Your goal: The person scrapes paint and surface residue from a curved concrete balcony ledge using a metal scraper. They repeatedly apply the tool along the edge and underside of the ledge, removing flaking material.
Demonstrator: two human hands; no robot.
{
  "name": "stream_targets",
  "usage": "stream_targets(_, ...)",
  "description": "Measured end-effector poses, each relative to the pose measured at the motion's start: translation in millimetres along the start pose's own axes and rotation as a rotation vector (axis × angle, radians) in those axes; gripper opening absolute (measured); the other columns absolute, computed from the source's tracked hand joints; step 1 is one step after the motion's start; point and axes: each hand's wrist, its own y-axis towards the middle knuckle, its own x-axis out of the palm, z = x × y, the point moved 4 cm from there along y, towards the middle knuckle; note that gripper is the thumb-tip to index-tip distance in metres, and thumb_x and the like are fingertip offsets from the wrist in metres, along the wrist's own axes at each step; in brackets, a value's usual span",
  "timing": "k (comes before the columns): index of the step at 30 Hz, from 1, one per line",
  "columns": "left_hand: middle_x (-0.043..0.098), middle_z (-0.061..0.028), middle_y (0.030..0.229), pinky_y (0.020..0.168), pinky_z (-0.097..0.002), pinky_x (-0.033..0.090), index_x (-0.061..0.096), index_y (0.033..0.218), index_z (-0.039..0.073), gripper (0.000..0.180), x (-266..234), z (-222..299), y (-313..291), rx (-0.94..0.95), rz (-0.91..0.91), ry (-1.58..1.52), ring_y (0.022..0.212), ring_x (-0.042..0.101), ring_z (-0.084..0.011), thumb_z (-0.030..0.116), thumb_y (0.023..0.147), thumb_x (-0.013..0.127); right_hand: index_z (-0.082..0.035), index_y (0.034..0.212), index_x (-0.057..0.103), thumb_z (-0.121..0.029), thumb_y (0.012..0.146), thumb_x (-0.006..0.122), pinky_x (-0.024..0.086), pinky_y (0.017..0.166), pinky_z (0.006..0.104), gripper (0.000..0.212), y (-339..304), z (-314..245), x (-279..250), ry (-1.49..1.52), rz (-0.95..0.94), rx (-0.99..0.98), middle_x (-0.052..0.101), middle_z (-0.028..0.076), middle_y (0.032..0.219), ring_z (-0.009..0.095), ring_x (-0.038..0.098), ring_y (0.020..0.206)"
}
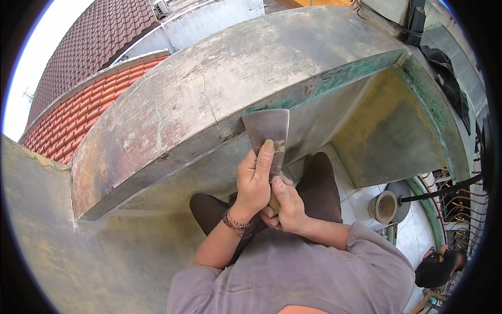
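Both my hands are on one scraper (265, 125), which has a wide, flared metal blade. My left hand (252, 183) is closed around the lower blade and neck, its thumb lying along the metal. A braided bracelet circles that wrist. Lower down, the fingers of my right hand (291, 208) wrap the handle, which is mostly hidden between my palms. The blade points up and away from me, in front of the edge of a curved concrete ledge (183, 99). Whether it touches the ledge I cannot tell. Green paint (334, 77) streaks the ledge's near face.
My bent knees (319, 175) are below the ledge. To the right, a yellow-stained panel (389, 131) joins it. A round pot (383, 206) stands on the tiled floor (361, 201) beside curved metal railings (460, 209). Tiled roofs (99, 110) lie beyond the ledge.
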Motion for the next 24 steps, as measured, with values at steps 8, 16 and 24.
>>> stream_targets(8,0.064,-0.004,0.08,0.06,-0.0242,0.047,0.061,0.097,0.0,0.037,-1.0,-12.5,-5.7,-0.039,0.053,0.092,0.068,0.057,-0.0072,0.034,0.102,0.049,-0.011,0.123,0.039,-0.047,0.103,0.028,0.032,0.032,0.0223,0.043,-3.9,9.4,-8.4,0.012,0.009,0.044,0.045,0.002,0.062,0.009,0.04,0.038)
stream_targets(16,0.063,-0.0033,0.079,0.058,-0.024,0.046,0.061,0.095,0.001,0.036,-4.7,-13.9,-0.8,0.006,0.042,0.148,0.065,0.055,-0.0071,0.033,0.102,0.049,-0.012,0.122,0.04,-0.047,0.103,0.028,0.032,0.033,0.022,0.042,-3.2,7.8,-5.9,0.044,0.013,0.018,0.045,0.003,0.062,0.009,0.04,0.039)
stream_targets(24,0.062,-0.0027,0.076,0.052,-0.0238,0.045,0.059,0.092,0.001,0.036,-5.8,-14.4,1.2,0.062,0.052,0.174,0.058,0.055,-0.0077,0.033,0.102,0.048,-0.011,0.098,0.044,-0.052,0.102,0.029,0.031,0.034,0.0241,0.044,-4.7,4.5,-1.8,-0.021,0.06,0.011,0.042,0.004,0.06,0.011,0.039,0.039)
